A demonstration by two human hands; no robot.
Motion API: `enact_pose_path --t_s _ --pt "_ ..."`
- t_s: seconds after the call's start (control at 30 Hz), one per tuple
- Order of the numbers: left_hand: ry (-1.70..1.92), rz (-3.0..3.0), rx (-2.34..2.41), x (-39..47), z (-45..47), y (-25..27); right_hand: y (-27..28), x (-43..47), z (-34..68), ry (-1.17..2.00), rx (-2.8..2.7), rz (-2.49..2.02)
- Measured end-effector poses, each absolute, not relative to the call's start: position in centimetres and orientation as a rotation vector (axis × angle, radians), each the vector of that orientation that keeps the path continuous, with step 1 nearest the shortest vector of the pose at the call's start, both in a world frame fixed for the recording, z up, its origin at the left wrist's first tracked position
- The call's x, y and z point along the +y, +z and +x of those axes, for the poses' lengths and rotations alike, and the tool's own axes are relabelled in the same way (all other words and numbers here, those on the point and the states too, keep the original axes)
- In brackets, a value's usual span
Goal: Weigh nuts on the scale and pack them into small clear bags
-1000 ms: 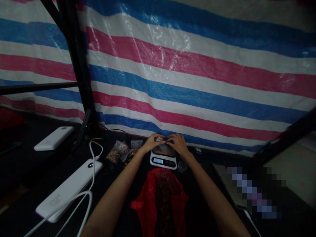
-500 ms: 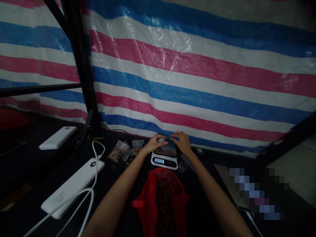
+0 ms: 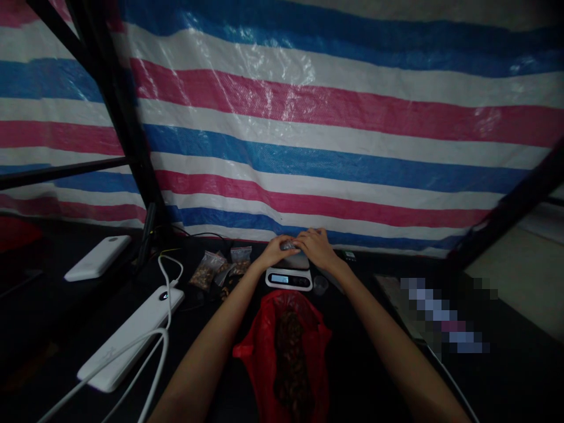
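Over the digital kitchen scale point(image 3: 288, 279) with its lit display, my left hand point(image 3: 274, 252) grips a small clear plastic bag point(image 3: 288, 245) between thumb and fingers. My right hand point(image 3: 316, 249) meets it from the other side, its fingers curled at the bag's right edge; its exact grip is partly hidden. What the bag holds is too dark to make out. In front of the scale stands an open red plastic bag point(image 3: 259, 352) full of brown, nut-like pieces point(image 3: 293, 358). A small clear cup point(image 3: 321, 286) sits just right of the scale.
Several small filled zip bags point(image 3: 206, 270) lie left of the scale. Farther left are a white power bank point(image 3: 127, 341) with a white cable point(image 3: 161, 352) and another white power bank point(image 3: 97, 258). A striped tarp point(image 3: 308, 164) hangs behind the black table; dark frame posts point(image 3: 118, 123) stand at left.
My right hand has moved left to the small plastic bag and now touches it, closing the gap between my hands. The camera view has shifted slightly.
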State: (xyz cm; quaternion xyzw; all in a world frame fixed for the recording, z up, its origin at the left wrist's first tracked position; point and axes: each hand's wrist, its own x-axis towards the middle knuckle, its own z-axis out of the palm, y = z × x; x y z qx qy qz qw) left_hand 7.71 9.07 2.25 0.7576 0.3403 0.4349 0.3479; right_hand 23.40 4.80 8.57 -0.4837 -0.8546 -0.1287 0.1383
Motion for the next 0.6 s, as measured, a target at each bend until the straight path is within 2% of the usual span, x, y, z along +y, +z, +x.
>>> enact_pose_path --t_s 0.33,0.6 --pt "1.079 2.059 0.89 9.0 9.5 1.2 6.1 2.7 24.4 -0.128 -2.146 -1.671" --pt "1.121 2.038 0.867 9.0 9.7 1.2 6.2 2.2 24.0 -0.066 -2.078 -1.638"
